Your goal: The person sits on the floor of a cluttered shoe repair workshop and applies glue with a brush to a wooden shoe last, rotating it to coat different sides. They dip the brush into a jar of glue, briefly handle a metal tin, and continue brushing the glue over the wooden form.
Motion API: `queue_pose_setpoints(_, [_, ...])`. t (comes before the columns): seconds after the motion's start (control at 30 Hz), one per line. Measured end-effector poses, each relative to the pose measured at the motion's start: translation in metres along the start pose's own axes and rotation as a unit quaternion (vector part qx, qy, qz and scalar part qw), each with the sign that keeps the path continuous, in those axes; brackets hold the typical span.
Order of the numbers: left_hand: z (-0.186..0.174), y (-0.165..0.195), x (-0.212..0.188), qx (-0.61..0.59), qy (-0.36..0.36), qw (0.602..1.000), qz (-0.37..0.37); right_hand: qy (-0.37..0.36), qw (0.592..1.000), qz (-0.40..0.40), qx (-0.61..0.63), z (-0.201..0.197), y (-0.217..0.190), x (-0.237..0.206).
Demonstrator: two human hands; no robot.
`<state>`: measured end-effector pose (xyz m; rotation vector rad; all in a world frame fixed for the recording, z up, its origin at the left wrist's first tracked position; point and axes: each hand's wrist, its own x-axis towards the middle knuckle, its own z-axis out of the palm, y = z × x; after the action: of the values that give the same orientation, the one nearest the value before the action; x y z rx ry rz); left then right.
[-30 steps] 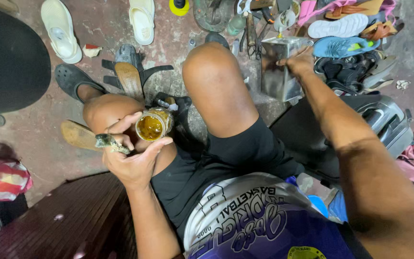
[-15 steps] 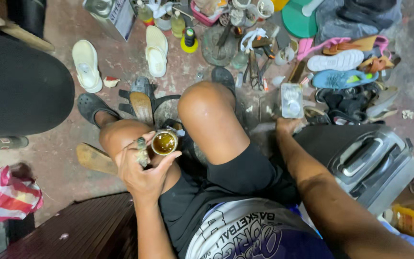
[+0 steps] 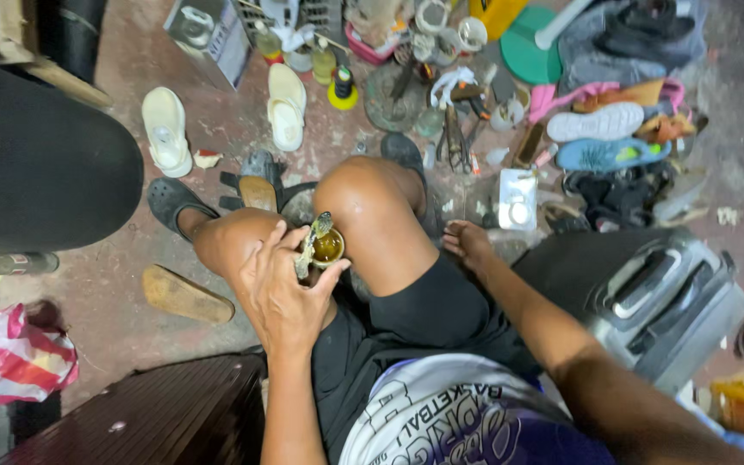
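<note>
Currently, from my remote view: left hand [image 3: 282, 297] was closed round a small open tin [image 3: 327, 248] of amber glue w/ a smeared brush [image 3: 310, 244], resting at knee, approx 9 o'clock of frame centre. Right hand [image 3: 468, 244] lay flat, fingers spread, gripping nothing, at 3 o'clock of tin. Tin judged light, rigid, sticky, spillable; best held by sidewall, kept upright.

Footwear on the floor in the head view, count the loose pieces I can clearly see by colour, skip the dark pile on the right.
White clogs: 2
White sneaker, sole up: 1
Blue sandal: 1
Tan sole, lying near the left hand that holds the small open can: 1
Total: 5
</note>
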<state>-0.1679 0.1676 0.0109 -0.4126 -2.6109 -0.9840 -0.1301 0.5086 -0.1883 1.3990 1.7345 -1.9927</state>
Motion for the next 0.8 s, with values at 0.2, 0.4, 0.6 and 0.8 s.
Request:
queue_pose_setpoints(0.2, [-0.029,0.008,-0.007,-0.232,-0.019,0.971,-0.044,-0.068,0.951,-0.298,0.054,0.044,-0.06,-0.04])
queue_pose_setpoints(0.4, [-0.029,0.017,-0.024,-0.496,0.04,0.866,-0.054,-0.281,0.798,-0.51,-0.157,0.095,-0.122,-0.195])
queue_pose_setpoints(0.6, [-0.048,-0.017,-0.037,-0.399,0.064,0.914,-0.042,-0.367,0.746,-0.486,-0.27,0.182,-0.082,-0.252])
queue_pose_setpoints(0.8, [-0.064,-0.067,-0.07,-0.453,0.144,0.878,-0.053,-0.457,0.817,-0.331,-0.116,0.223,-0.035,-0.249])
